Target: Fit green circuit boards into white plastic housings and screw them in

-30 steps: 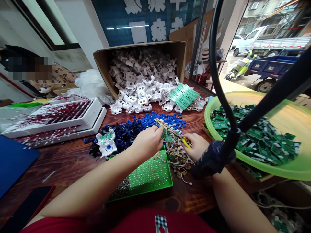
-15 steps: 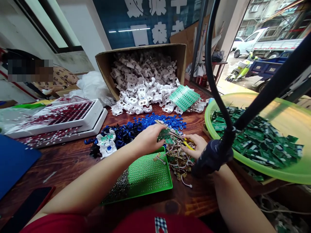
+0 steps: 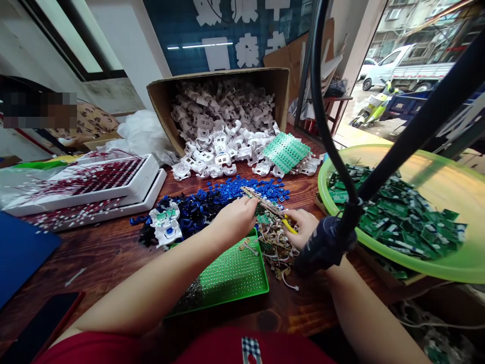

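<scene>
Two hands: left hand (image 3: 240,216) pinches one green board (image 3: 260,209), right hand (image 3: 304,225) grips one pliers (image 3: 290,226), yellow-handled, beside board, over tangled wired parts (image 3: 280,253). One plastic tray (image 3: 242,280), one cardboard carton (image 3: 162,108), one round basin (image 3: 450,182); grained wood table (image 3: 113,253); scooter (image 3: 373,108) outside.
</scene>
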{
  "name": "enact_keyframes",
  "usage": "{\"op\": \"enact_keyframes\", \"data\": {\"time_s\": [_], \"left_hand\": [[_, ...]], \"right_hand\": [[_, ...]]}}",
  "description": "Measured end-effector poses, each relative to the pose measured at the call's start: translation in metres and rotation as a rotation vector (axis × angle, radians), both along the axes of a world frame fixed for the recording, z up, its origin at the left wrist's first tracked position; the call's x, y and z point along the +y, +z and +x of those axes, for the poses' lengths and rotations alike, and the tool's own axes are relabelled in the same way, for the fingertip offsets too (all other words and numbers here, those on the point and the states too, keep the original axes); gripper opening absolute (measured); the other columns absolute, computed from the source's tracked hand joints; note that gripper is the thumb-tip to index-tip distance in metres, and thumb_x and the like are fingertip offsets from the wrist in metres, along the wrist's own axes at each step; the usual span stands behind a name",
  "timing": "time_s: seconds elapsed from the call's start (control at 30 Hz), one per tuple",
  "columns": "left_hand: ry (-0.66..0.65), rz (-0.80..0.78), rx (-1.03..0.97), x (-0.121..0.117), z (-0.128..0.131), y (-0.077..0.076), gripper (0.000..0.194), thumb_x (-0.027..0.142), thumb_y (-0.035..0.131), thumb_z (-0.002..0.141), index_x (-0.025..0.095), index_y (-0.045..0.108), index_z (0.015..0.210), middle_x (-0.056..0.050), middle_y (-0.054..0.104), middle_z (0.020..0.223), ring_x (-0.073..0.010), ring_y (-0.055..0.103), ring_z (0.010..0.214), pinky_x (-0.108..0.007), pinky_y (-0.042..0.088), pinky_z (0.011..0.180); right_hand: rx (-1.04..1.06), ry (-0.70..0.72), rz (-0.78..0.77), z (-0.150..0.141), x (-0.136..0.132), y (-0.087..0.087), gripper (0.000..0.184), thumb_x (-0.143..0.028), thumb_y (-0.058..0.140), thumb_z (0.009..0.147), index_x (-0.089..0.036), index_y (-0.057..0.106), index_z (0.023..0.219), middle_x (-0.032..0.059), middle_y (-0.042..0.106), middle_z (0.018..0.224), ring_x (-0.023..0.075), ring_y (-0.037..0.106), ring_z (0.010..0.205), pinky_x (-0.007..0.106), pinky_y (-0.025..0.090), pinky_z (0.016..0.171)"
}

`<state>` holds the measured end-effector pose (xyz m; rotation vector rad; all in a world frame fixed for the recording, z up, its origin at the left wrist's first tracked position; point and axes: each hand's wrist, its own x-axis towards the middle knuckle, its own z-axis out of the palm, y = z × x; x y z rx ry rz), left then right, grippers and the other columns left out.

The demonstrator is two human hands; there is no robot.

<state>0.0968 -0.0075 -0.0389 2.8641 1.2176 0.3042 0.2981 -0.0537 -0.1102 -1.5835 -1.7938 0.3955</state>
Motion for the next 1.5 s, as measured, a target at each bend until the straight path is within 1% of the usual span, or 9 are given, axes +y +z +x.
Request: {"op": "enact_keyframes", "data": {"time_s": [0.17, 0.27, 0.43, 0.6, 0.7, 0.9, 1.1, 1.27, 1.5], "left_hand": [[0.028, 0.028, -0.078, 0.001, 0.004, -0.002, 0.043, 0.023, 0.049, 0.079, 0.007, 0.048, 0.119, -0.018, 0.060, 0.105, -0.0283, 0.058, 0.095, -0.044, 0.046, 0.083], [-0.005, 0.023, -0.156, 0.002, 0.000, -0.001, 0.044, 0.025, 0.052, 0.078, 0.009, 0.048, 0.119, -0.016, 0.059, 0.110, -0.0256, 0.056, 0.102, -0.041, 0.044, 0.089], [-0.102, -0.019, -0.299, -0.001, -0.008, 0.007, 0.045, 0.032, 0.057, 0.076, 0.013, 0.050, 0.116, -0.011, 0.061, 0.108, -0.0198, 0.056, 0.101, -0.034, 0.046, 0.089], [-0.149, -0.048, -0.423, -0.004, -0.013, 0.011, 0.044, 0.035, 0.058, 0.076, 0.016, 0.049, 0.115, -0.010, 0.060, 0.106, -0.0177, 0.057, 0.098, -0.033, 0.047, 0.086], [-0.138, -0.063, -0.442, -0.001, -0.016, 0.010, 0.046, 0.035, 0.057, 0.077, 0.017, 0.046, 0.118, -0.010, 0.058, 0.112, -0.0186, 0.055, 0.104, -0.034, 0.044, 0.091], [-0.062, -0.128, -0.340, 0.005, -0.019, 0.006, 0.054, 0.035, 0.057, 0.077, 0.015, 0.043, 0.124, -0.013, 0.053, 0.125, -0.0240, 0.048, 0.116, -0.039, 0.039, 0.098], [-0.062, -0.171, -0.277, 0.001, -0.014, 0.007, 0.070, 0.031, 0.056, 0.076, 0.017, 0.024, 0.136, -0.013, 0.042, 0.136, -0.0235, 0.045, 0.119, -0.038, 0.039, 0.098], [-0.104, -0.124, -0.156, 0.000, -0.010, 0.008, 0.072, 0.030, 0.054, 0.077, 0.013, 0.019, 0.137, -0.015, 0.042, 0.135, -0.0232, 0.050, 0.114, -0.036, 0.039, 0.096], [-0.059, -0.096, 0.050, -0.002, -0.007, 0.017, 0.083, 0.032, 0.052, 0.078, 0.011, 0.002, 0.140, -0.016, 0.059, 0.111, -0.0263, 0.058, 0.099, -0.036, 0.045, 0.080]], "right_hand": [[0.093, -0.028, 0.005, 0.005, 0.001, -0.009, 0.029, -0.029, 0.057, 0.069, -0.020, 0.064, 0.096, 0.0093, 0.058, 0.092, 0.0264, 0.049, 0.090, 0.042, 0.038, 0.084], [0.236, 0.031, -0.051, 0.007, 0.000, -0.007, 0.039, -0.030, 0.061, 0.066, -0.020, 0.060, 0.104, 0.0081, 0.058, 0.099, 0.0245, 0.052, 0.093, 0.039, 0.040, 0.087], [0.500, 0.175, -0.222, 0.003, -0.008, 0.014, 0.038, -0.040, 0.058, 0.071, -0.017, 0.056, 0.100, 0.0063, 0.062, 0.093, 0.0198, 0.059, 0.086, 0.032, 0.047, 0.078], [0.622, 0.219, -0.329, -0.001, -0.013, 0.029, 0.048, -0.052, 0.061, 0.063, -0.015, 0.054, 0.093, 0.0063, 0.062, 0.081, 0.0192, 0.060, 0.071, 0.033, 0.051, 0.068], [0.605, 0.178, -0.314, 0.005, -0.011, 0.027, 0.049, -0.055, 0.056, 0.067, -0.016, 0.054, 0.096, 0.0065, 0.061, 0.079, 0.0201, 0.060, 0.070, 0.036, 0.050, 0.069], [0.436, 0.000, -0.153, 0.023, -0.003, 0.024, 0.054, -0.047, 0.065, 0.057, -0.015, 0.053, 0.099, 0.0143, 0.056, 0.102, 0.0313, 0.053, 0.097, 0.049, 0.040, 0.088], [0.321, 0.097, -0.106, 0.014, -0.006, 0.024, 0.046, -0.046, 0.061, 0.061, -0.017, 0.057, 0.096, 0.0111, 0.059, 0.099, 0.0274, 0.055, 0.096, 0.044, 0.041, 0.092], [0.255, 0.153, -0.126, 0.008, -0.007, 0.017, 0.044, -0.048, 0.057, 0.068, -0.016, 0.058, 0.099, 0.0107, 0.062, 0.100, 0.0249, 0.058, 0.094, 0.041, 0.046, 0.088], [0.164, 0.159, -0.121, 0.008, -0.006, 0.008, 0.034, -0.033, 0.055, 0.072, -0.017, 0.059, 0.102, 0.0074, 0.065, 0.097, 0.0220, 0.061, 0.089, 0.036, 0.048, 0.083]]}}
